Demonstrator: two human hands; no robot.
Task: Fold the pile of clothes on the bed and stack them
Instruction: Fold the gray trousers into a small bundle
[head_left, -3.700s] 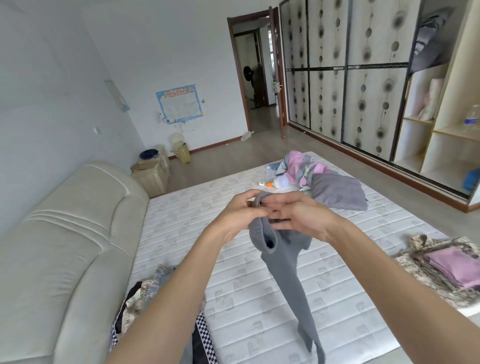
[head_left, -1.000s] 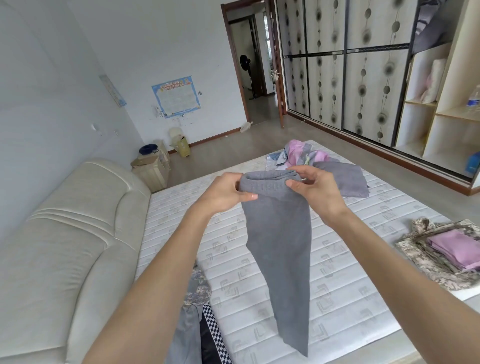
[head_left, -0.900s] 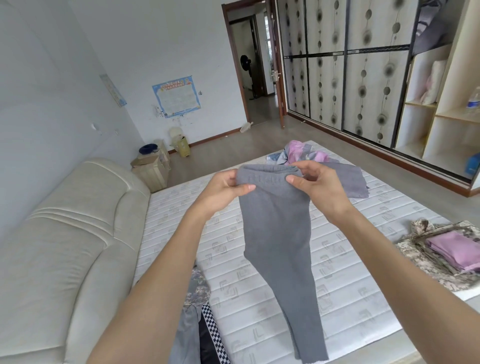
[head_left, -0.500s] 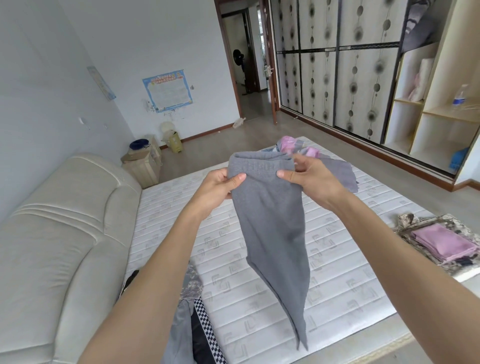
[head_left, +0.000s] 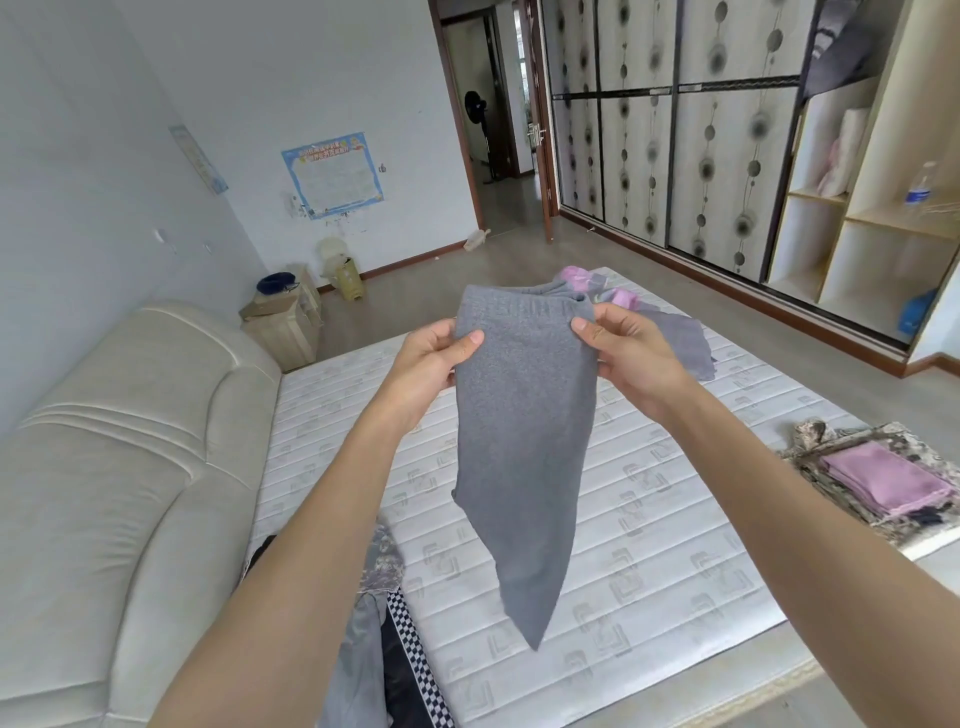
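Both hands up over bed (head_left: 649, 519), holding grey pants (head_left: 524, 441) by waistband. Left hand (head_left: 431, 358) pinches left edge, thumb on front. Right hand (head_left: 628, 353) pinches right edge same way. Pants hang straight down, tapering to point, clear of mattress (legs look doubled together). Unfolded pile (head_left: 649, 322) at far end of bed, grey and pink stuff. Folded stack (head_left: 883, 478) near right edge, purple piece on top. More clothes (head_left: 384, 649) at near edge, checkered bit showing.

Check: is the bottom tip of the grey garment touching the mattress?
Cannot tell. In the head view the grey garment hangs from both hands, its tip overlapping the mattress with no visible gap or contact.
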